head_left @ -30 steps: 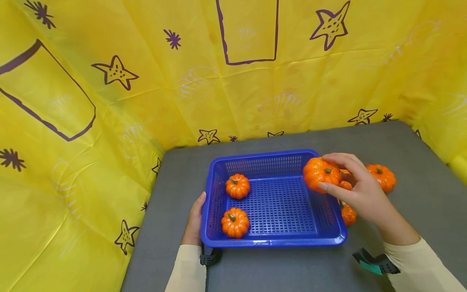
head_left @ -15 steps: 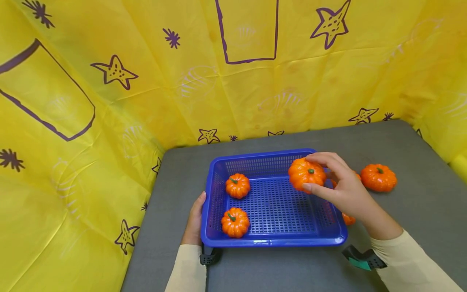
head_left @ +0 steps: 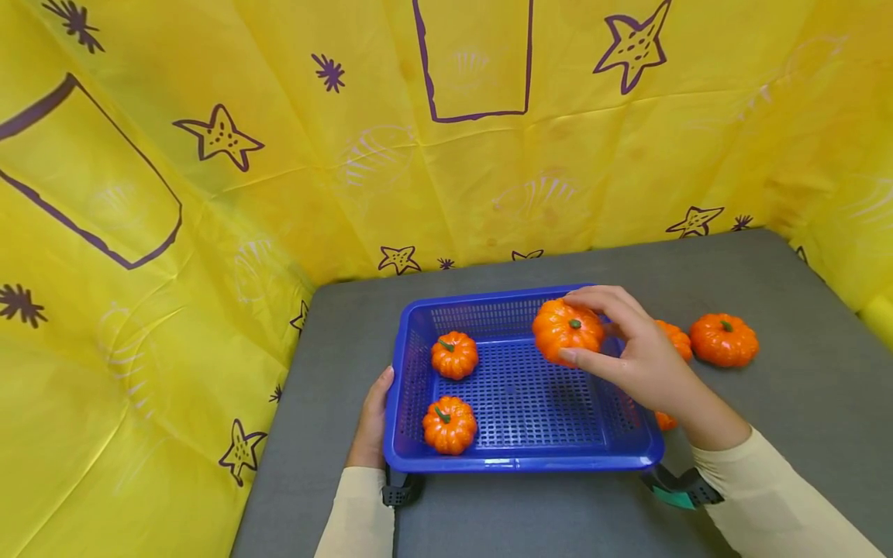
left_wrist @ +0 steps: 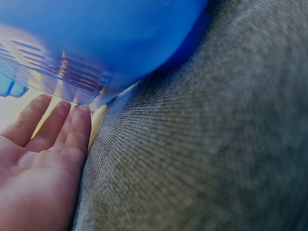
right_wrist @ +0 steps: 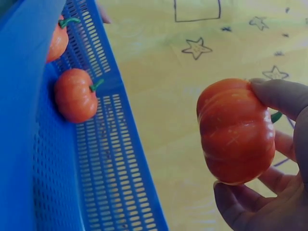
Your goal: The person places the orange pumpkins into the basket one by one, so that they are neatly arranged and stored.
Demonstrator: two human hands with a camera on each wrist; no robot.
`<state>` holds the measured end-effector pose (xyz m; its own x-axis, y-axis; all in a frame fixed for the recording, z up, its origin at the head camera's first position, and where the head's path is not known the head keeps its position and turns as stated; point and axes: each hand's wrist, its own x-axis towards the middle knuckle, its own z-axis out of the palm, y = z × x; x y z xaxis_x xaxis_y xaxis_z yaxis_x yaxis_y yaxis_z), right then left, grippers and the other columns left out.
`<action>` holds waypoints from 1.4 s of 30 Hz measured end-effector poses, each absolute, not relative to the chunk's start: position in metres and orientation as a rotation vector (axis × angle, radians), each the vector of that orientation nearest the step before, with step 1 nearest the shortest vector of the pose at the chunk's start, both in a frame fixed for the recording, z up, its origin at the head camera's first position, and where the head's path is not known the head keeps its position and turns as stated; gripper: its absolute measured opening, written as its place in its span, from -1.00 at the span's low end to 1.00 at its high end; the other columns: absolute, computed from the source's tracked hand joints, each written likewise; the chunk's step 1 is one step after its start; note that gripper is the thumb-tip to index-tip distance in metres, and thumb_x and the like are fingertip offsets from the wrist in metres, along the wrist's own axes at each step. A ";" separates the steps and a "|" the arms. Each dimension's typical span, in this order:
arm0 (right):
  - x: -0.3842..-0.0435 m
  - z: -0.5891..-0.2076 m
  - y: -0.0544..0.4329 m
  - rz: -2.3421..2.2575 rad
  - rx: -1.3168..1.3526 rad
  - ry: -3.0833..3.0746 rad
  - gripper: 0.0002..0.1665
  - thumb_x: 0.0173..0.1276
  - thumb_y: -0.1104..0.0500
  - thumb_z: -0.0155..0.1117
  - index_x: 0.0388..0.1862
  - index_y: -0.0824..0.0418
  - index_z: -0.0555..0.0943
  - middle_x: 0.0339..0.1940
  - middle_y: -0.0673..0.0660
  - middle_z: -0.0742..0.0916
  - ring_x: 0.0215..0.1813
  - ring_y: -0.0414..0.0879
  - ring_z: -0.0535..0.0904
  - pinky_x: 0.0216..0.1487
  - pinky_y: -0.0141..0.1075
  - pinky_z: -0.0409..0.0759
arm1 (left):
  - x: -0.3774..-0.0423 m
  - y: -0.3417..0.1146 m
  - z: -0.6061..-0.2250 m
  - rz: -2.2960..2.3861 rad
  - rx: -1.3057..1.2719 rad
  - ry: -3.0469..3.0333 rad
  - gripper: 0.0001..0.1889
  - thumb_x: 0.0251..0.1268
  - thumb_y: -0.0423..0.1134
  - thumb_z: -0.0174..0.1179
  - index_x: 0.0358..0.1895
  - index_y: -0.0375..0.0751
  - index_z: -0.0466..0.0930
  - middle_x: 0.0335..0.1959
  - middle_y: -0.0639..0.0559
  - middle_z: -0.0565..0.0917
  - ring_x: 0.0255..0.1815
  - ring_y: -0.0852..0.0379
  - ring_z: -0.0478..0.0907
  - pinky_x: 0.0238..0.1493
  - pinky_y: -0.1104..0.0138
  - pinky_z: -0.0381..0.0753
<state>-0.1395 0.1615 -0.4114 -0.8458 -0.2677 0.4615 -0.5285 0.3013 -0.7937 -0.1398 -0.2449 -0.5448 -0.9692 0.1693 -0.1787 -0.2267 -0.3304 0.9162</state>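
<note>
My right hand [head_left: 645, 360] grips a small orange pumpkin [head_left: 568, 332] with a green stem, holding it above the right part of the blue basket [head_left: 519, 463]. In the right wrist view the thumb and fingers hold the pumpkin [right_wrist: 236, 132] at its sides. My left hand [head_left: 372, 418] rests against the basket's left side. The left wrist view has this hand [left_wrist: 45, 163] with its fingers extended, fingertips at the slotted basket wall [left_wrist: 53, 72]. Inside the basket, along its left side, sit two pumpkins, one at the back [head_left: 455, 356] and one at the front [head_left: 449, 426].
Right of the basket, another pumpkin [head_left: 724, 340] lies on the grey table [head_left: 788, 372]. More pumpkins [head_left: 674, 339] beside the basket are partly covered by my right hand and the basket rim. A yellow patterned cloth [head_left: 474, 194] hangs behind and at the sides.
My right hand has carried its pumpkin leftward, from over the basket's right rim to above the inside. The left hand, the basket and the two pumpkins in it have stayed put.
</note>
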 end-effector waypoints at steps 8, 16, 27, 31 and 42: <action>-0.144 -0.409 0.154 1.585 0.752 -2.298 -0.26 0.26 0.45 0.64 0.41 0.16 0.64 0.36 0.07 0.59 0.24 -0.05 0.50 0.07 -0.41 0.57 | -0.142 -0.246 -0.548 2.409 -0.044 1.649 -0.36 0.68 0.22 -0.04 0.55 -0.14 0.42 0.26 -0.18 0.66 0.11 -0.04 0.68 0.16 0.10 0.69; -0.149 -0.408 0.147 1.608 0.766 -2.274 -0.27 0.25 0.44 0.64 0.40 0.18 0.65 0.34 0.09 0.60 0.23 -0.04 0.51 0.05 -0.39 0.57 | -0.142 -0.246 -0.549 2.412 -0.043 1.635 -0.35 0.68 0.23 -0.02 0.52 -0.16 0.45 0.22 -0.16 0.69 0.09 -0.03 0.69 0.15 0.11 0.70; -0.157 -0.408 0.138 1.620 0.756 -2.310 -0.32 0.31 0.35 0.64 0.40 0.14 0.66 0.34 0.06 0.61 0.22 -0.06 0.51 0.05 -0.34 0.57 | -0.141 -0.246 -0.546 2.403 -0.064 1.632 -0.29 0.69 0.25 -0.04 0.56 -0.25 0.40 0.27 -0.20 0.67 0.13 -0.06 0.68 0.18 0.08 0.69; -0.159 -0.408 0.133 1.632 0.763 -2.312 -0.34 0.32 0.34 0.64 0.39 0.15 0.65 0.33 0.06 0.61 0.24 -0.05 0.50 0.07 -0.32 0.59 | -0.141 -0.245 -0.546 2.407 -0.055 1.645 -0.29 0.69 0.24 -0.02 0.55 -0.28 0.40 0.26 -0.23 0.67 0.11 -0.06 0.69 0.16 0.08 0.70; -0.167 -0.410 0.122 1.619 0.768 -2.346 -0.36 0.36 0.27 0.64 0.40 0.14 0.65 0.33 0.07 0.61 0.25 -0.05 0.50 0.06 -0.25 0.60 | -0.140 -0.246 -0.546 2.394 -0.045 1.645 -0.28 0.70 0.25 -0.04 0.54 -0.28 0.42 0.28 -0.24 0.66 0.13 -0.07 0.69 0.19 0.07 0.69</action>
<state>-0.1666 0.1224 -0.4104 -0.8479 -0.3062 0.4328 -0.5132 0.2696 -0.8148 -0.1401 -0.2463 -0.5456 -0.9716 0.1759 -0.1581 -0.2107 -0.3398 0.9166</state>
